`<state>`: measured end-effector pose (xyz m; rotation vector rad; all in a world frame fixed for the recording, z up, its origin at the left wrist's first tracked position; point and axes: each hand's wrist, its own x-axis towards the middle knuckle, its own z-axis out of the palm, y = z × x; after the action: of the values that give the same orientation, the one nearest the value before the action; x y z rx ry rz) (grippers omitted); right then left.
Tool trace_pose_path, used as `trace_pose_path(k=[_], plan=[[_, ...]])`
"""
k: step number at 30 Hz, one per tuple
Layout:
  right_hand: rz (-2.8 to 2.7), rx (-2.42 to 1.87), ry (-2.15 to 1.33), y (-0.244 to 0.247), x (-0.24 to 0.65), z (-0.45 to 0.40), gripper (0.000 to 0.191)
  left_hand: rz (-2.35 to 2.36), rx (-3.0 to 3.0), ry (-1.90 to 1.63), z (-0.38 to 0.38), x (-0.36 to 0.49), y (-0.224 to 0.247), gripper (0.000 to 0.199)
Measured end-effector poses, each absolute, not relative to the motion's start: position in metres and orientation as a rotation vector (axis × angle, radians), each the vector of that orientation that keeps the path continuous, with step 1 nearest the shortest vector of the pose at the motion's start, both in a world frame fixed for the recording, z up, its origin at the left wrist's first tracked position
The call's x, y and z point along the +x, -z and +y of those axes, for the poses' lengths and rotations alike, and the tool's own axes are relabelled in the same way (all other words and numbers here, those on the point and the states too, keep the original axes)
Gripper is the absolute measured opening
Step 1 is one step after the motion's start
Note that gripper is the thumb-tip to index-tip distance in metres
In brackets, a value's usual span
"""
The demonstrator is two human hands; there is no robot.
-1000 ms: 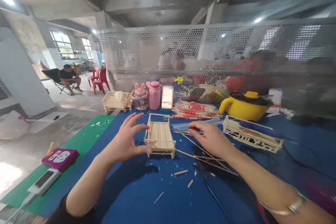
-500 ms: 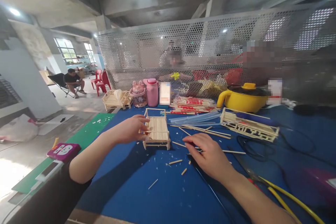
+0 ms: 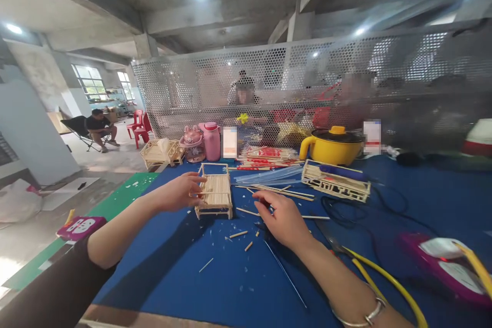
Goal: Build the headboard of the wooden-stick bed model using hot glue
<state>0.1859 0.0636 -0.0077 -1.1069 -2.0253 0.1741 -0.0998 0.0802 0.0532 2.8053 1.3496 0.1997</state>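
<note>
A small bench-like frame of pale wooden sticks (image 3: pixel 216 189) stands on the blue table top. My left hand (image 3: pixel 183 192) holds its left side, the fingers bent over the edge and partly hiding it. To the right, my right hand (image 3: pixel 280 215) hovers low over loose sticks (image 3: pixel 294 193). Its fingers are curved, thumb and forefinger a little apart, with nothing visible between them. Short stick offcuts (image 3: pixel 239 234) and a thin dark rod (image 3: pixel 286 275) lie in front of this hand. Pliers with yellow handles (image 3: pixel 359 261) lie beside my right forearm.
Clear glue sticks (image 3: pixel 269 176), red-wrapped stick bundles (image 3: pixel 265 154) and a yellow pot (image 3: pixel 336 147) line the back. A blue-handled tool rests on another stick frame (image 3: pixel 342 184). Purple devices (image 3: pixel 430 261) sit at both sides. A perforated screen (image 3: pixel 184 82) stands behind; people are beyond it.
The view has turned right, so everything sits further left and more of the right purple device shows. Both hands keep nearly the same pose and place relative to the stick frame.
</note>
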Motion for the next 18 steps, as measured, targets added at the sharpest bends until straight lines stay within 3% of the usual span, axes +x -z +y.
trace_pose_path(k=[4, 10, 15, 18], plan=[[-1.944, -1.153, -0.191, 0.008, 0.191, 0.068, 0.019, 1.408, 2.763, -0.214, 0.074, -0.101, -0.048, 0.035], [-1.867, -1.234, -0.209, 0.009, 0.196, 0.071, 0.022, 1.624, 2.643, -0.461, 0.053, -0.094, -0.029, 0.064], [-1.950, -1.289, -0.253, 0.005, 0.196, 0.071, 0.026, 1.675, 2.650, -0.679, 0.042, -0.060, -0.014, 0.041], [-2.210, -1.203, -0.382, 0.000, 0.196, 0.066, 0.017, 1.702, 2.655, -0.984, 0.036, -0.045, -0.011, 0.032]])
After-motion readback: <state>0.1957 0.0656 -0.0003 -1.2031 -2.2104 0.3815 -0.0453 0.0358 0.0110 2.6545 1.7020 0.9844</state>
